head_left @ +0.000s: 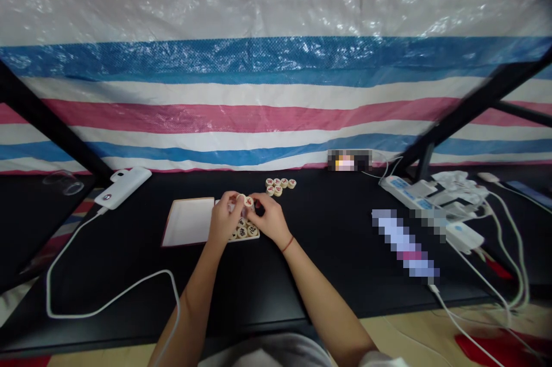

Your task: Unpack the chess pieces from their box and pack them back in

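Observation:
My left hand [223, 218] and my right hand [271, 218] meet over a shallow white box of xiangqi pieces. Between their curled fingers is a round cream piece with a red character [249, 202], and both hands seem to grip pieces there; how many is hidden. Below the fingers, pieces with black characters [242, 232] lie in the box, whose white front rim [245, 239] shows. The box's open lid [190, 222] lies flat to the left, its pale inside facing up. Several loose red-character pieces [278, 183] rest on the black table beyond my right hand.
A white power bank [123, 188] with a white cable stands at the left of the black table [332, 263]. To the right are a blurred phone-like item [405, 243] on a cable and a power strip [414, 200] crowded with plugs. A striped plastic sheet [259, 119] hangs behind.

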A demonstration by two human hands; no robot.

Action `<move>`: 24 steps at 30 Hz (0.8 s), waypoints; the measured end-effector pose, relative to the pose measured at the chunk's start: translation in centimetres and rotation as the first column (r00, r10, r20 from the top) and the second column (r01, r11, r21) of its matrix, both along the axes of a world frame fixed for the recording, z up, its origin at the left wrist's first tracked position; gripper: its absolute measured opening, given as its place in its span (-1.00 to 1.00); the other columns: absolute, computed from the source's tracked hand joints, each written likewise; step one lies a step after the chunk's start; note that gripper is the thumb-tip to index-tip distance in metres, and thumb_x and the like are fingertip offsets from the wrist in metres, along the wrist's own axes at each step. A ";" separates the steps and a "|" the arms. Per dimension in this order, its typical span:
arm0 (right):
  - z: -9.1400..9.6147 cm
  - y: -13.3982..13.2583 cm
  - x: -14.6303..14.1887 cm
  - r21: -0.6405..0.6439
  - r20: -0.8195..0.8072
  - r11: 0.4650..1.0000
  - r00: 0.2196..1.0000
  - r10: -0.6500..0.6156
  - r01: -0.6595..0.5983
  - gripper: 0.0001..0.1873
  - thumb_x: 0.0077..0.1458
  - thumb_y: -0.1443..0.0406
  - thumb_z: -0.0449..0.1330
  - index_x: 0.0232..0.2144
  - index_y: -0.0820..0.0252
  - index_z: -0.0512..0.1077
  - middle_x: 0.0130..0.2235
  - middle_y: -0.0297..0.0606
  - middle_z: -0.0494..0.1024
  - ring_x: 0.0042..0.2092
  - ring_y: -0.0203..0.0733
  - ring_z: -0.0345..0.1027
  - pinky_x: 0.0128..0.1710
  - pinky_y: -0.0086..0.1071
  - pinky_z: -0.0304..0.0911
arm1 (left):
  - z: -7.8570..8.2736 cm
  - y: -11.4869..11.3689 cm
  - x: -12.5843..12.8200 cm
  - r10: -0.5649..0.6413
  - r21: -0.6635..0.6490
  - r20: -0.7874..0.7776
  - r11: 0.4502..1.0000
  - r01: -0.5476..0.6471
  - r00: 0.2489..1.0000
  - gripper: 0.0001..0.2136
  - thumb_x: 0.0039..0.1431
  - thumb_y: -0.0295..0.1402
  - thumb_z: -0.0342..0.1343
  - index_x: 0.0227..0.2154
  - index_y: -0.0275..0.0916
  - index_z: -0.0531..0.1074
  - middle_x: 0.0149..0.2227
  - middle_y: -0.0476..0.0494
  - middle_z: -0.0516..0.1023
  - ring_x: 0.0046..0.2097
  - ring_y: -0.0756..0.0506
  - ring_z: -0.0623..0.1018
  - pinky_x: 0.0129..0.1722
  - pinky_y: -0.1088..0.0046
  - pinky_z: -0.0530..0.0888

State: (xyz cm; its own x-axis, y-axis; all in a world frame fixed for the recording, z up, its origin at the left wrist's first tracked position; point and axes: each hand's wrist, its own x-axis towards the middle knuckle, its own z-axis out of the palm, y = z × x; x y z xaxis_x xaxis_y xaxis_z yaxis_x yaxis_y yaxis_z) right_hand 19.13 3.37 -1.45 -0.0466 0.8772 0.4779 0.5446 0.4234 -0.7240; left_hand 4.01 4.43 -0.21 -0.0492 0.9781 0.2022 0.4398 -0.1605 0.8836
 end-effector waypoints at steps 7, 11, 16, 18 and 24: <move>-2.0 1.7 6.4 -0.076 0.111 0.833 0.834 -0.540 0.549 -0.77 0.01 0.22 0.16 -0.29 0.24 0.45 -0.33 -0.18 0.50 -0.30 -0.12 0.37 -0.26 -0.31 0.26 | -1.1 1.0 -0.8 0.129 0.045 0.342 0.987 -0.153 0.931 -0.66 0.17 -0.13 0.11 -0.06 -0.19 0.42 -0.11 -0.16 0.56 -0.13 -0.08 0.58 -0.09 0.38 0.49; -3.6 2.1 8.0 -0.139 0.309 0.777 0.772 -0.555 0.614 -0.77 0.05 0.22 0.14 -0.29 0.23 0.49 -0.37 -0.21 0.46 -0.35 -0.15 0.34 -0.33 -0.36 0.19 | -1.7 1.6 -1.0 0.147 0.012 0.391 0.986 -0.164 0.909 -0.64 0.11 -0.26 0.18 -0.01 -0.19 0.42 -0.07 -0.20 0.55 -0.07 -0.10 0.56 -0.01 0.34 0.49; -2.5 1.8 6.6 -0.156 0.238 0.808 0.815 -0.528 0.569 -0.73 0.09 0.22 0.13 -0.22 0.26 0.49 -0.40 -0.20 0.47 -0.33 -0.14 0.36 -0.30 -0.34 0.21 | -1.8 1.3 -0.3 0.061 0.040 0.243 0.997 -0.073 0.968 -0.64 0.12 -0.27 0.17 -0.01 -0.18 0.43 -0.14 -0.16 0.56 -0.16 -0.08 0.58 -0.11 0.37 0.51; -1.4 1.4 5.2 -0.114 0.061 0.895 0.902 -0.427 0.432 -0.69 0.12 0.17 0.12 -0.20 0.25 0.48 -0.38 -0.22 0.49 -0.35 -0.17 0.36 -0.27 -0.33 0.25 | -1.7 0.9 0.1 0.001 0.124 0.045 0.992 -0.007 0.999 -0.70 0.12 -0.28 0.17 -0.07 -0.16 0.46 -0.21 -0.11 0.55 -0.23 -0.06 0.56 -0.15 0.39 0.50; 0.4 -0.5 0.7 -0.051 -0.149 0.999 0.989 -0.006 -0.002 -0.76 0.07 0.15 0.21 -0.28 0.17 0.49 -0.30 -0.25 0.56 -0.35 -0.24 0.37 -0.30 -0.38 0.29 | -2.1 0.0 1.1 -0.141 0.272 -0.299 0.935 0.227 0.944 -0.76 0.13 -0.46 0.13 -0.12 -0.18 0.45 -0.23 -0.10 0.53 -0.20 -0.08 0.54 -0.14 0.41 0.47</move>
